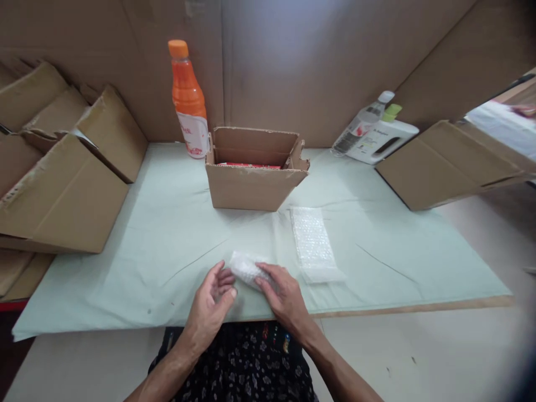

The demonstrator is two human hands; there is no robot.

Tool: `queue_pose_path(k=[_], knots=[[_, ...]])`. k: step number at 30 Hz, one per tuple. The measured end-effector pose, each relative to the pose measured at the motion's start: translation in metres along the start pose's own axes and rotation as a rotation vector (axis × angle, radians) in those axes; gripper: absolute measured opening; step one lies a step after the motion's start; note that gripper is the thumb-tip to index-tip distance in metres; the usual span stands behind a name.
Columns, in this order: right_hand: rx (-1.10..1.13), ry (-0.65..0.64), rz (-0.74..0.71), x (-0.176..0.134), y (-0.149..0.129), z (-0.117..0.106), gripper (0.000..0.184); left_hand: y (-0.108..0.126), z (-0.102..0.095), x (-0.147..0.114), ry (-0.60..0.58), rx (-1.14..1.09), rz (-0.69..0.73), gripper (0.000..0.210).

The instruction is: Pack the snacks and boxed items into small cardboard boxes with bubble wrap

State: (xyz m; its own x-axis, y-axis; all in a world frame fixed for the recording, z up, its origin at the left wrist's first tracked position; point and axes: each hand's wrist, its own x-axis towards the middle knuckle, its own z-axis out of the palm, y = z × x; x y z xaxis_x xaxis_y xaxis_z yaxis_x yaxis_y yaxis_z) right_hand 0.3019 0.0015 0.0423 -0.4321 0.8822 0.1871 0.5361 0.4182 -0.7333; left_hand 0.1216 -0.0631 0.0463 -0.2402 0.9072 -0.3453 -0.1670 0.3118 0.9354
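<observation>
A rolled piece of bubble wrap (247, 269) sits near the front edge of the table; whether anything is inside it cannot be made out. My right hand (283, 293) grips its right end between thumb and fingers. Beside its left end is my left hand (214, 296), fingers curved and thumb apart, with nothing in it. To the right, a flat bubble-wrap sheet or pouch (315, 243) lies on the pale green cloth (167, 223). Straight ahead stands an open cardboard box (249, 187) with something red inside.
An orange bottle (189, 100) stands behind the box's left side. Several open cartons (71, 195) crowd the left. At the back right are a clear bottle (362, 125), a white jug (383, 139) and another carton (452, 167). Cardboard panels (268, 67) wall off the back.
</observation>
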Motion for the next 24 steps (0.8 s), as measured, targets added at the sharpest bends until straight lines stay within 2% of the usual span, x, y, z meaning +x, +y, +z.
queue_pose_path(k=[2,5,7,8,10,12,14,16,18,19,21,23,24], knots=[[0.148,-0.080,0.061,-0.001,-0.005,-0.002,0.024,0.003,0.004,-0.002,-0.055,-0.217,-0.108,0.079],[0.223,-0.080,0.074,-0.003,-0.009,-0.009,0.035,0.005,0.010,0.001,-0.099,-0.312,-0.133,0.083],[0.274,-0.104,0.086,-0.001,-0.008,-0.015,0.051,0.003,0.012,0.005,-0.149,-0.278,-0.113,0.081],[0.307,-0.148,0.100,0.001,-0.007,-0.018,0.052,0.002,0.012,0.008,-0.166,-0.232,-0.094,0.077],[0.329,-0.231,0.118,0.011,-0.005,-0.025,0.037,0.005,0.010,0.016,-0.169,-0.062,-0.014,0.066],[0.264,-0.206,0.103,0.026,-0.004,-0.038,0.024,0.021,0.005,0.030,-0.116,0.174,0.194,0.053],[0.180,-0.100,0.046,0.049,-0.005,-0.062,0.020,0.052,-0.001,0.051,-0.020,0.425,0.546,0.048],[0.137,0.023,-0.059,0.078,-0.008,-0.095,0.019,0.093,-0.005,0.077,0.118,0.649,0.941,0.054],[0.107,0.167,-0.170,0.113,-0.013,-0.131,0.018,0.130,-0.007,0.105,0.245,0.836,1.197,0.060],[0.081,0.244,-0.209,0.130,-0.016,-0.147,0.017,0.143,-0.007,0.118,0.282,0.912,1.261,0.059],[0.013,0.358,-0.238,0.164,-0.021,-0.174,0.017,0.155,-0.005,0.136,0.270,1.023,1.298,0.045],[-0.046,0.359,-0.252,0.194,-0.025,-0.191,0.018,0.150,-0.001,0.144,0.203,1.064,1.288,0.032],[-0.069,0.314,-0.263,0.206,-0.027,-0.195,0.019,0.143,0.000,0.144,0.180,1.054,1.282,0.030]])
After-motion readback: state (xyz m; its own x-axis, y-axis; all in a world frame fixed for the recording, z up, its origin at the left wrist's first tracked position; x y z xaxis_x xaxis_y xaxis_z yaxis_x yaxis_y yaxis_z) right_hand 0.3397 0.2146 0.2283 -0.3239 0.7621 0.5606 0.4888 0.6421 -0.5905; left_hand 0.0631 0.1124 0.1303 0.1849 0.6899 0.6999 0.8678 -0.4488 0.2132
